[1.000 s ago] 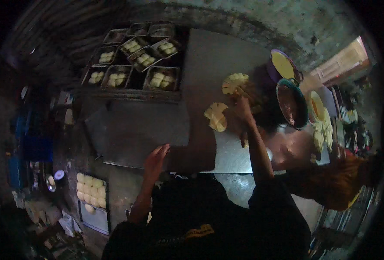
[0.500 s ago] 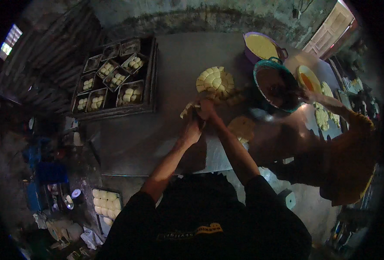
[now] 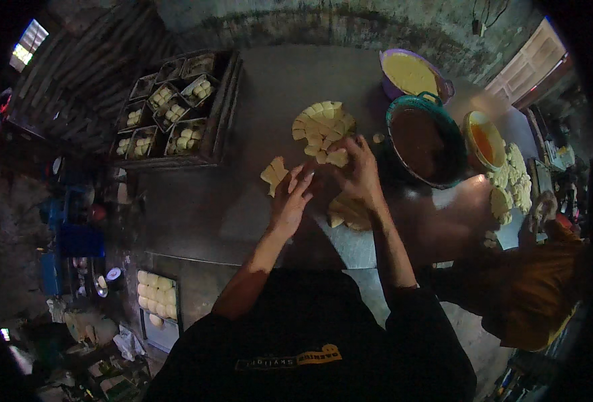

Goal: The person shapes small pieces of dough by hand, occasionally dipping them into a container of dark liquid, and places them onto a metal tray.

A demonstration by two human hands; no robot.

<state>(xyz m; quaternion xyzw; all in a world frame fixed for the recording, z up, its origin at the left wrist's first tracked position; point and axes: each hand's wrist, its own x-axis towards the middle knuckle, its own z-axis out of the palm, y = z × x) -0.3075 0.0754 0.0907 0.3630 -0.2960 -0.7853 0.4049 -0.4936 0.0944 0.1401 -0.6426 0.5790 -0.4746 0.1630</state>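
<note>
A round of pale dough cut into segments lies on the metal table in front of me. My right hand hovers at its near edge, fingers apart and bent down beside a loose dough piece. My left hand is open, its fingers spread, with nothing seen in it. Just left of its fingertips lies a flat, jagged strip of dough. Another cut dough round sits partly hidden under my right wrist.
At the left, a dark wooden tray bears several tins, many with dough balls. To the right stand a green tub, a purple basin and a bowl with orange contents. Dough pieces lie near a co-worker's hand.
My hands, formerly together over the dough, have moved apart, and their fingers have spread. The co-worker's hand has drawn back from the green tub toward the right.
</note>
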